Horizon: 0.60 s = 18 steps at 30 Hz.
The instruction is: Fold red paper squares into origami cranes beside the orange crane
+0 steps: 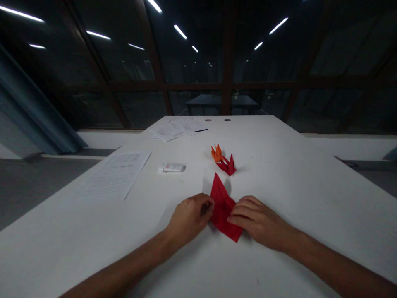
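Note:
A partly folded piece of red paper [221,215] lies on the white table, with one pointed corner away from me and another toward me. My left hand [192,215] pinches its left edge between thumb and fingers. On the right side, my right hand [256,219] has its fingers together over the paper's edge, gripping it. Just beyond the paper stand a small red origami figure [230,165] and an orange origami figure [216,153], close together.
A white bottle or tube [171,167] lies left of the figures. Printed sheets [113,176] rest at the left edge, with more papers [173,129] farther back and a black pen [201,130] by them. Two small round objects sit near the far edge of the table [297,174].

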Each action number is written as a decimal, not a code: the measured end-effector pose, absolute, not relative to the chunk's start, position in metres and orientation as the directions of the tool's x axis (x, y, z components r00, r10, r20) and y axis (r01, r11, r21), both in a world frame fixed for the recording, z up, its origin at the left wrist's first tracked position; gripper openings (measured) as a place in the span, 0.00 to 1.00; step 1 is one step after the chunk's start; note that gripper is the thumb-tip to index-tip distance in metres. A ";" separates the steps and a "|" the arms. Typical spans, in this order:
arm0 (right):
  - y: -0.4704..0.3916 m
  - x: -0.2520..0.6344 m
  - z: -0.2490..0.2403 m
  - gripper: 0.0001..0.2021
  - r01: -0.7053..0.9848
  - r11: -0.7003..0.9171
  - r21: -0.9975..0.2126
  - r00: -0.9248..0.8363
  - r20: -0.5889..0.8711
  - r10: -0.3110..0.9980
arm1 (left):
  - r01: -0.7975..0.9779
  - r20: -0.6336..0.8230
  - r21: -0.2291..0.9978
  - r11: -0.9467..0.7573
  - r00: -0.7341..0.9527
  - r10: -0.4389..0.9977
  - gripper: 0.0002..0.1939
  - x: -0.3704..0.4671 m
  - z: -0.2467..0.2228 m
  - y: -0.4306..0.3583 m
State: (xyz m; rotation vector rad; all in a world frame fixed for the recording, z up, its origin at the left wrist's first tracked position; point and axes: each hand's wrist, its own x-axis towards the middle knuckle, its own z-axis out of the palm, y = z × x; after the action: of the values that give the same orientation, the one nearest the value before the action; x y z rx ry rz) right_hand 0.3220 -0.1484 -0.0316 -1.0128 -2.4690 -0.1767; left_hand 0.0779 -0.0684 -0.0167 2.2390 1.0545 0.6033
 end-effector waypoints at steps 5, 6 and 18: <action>-0.145 0.321 -0.033 0.14 0.682 0.649 -0.337 -0.515 0.408 0.753 | 0.490 0.279 0.358 -0.795 0.757 0.591 0.07 0.076 -0.015 -0.067; -0.145 0.321 -0.033 0.14 0.689 0.624 -0.368 -0.486 0.403 0.775 | 0.450 0.277 0.363 -0.816 0.784 0.555 0.07 0.077 -0.015 -0.067; -0.142 0.320 -0.035 0.26 0.584 0.324 -0.745 -0.114 0.319 0.941 | 0.352 0.265 0.452 -0.820 0.825 0.499 0.33 0.078 -0.022 -0.074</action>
State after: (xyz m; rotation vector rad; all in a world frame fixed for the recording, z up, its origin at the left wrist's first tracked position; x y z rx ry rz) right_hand 0.3197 -0.1416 -0.0347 -1.3587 -1.8038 0.5732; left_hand 0.0785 -0.0741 -0.0224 2.6201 0.6376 0.5298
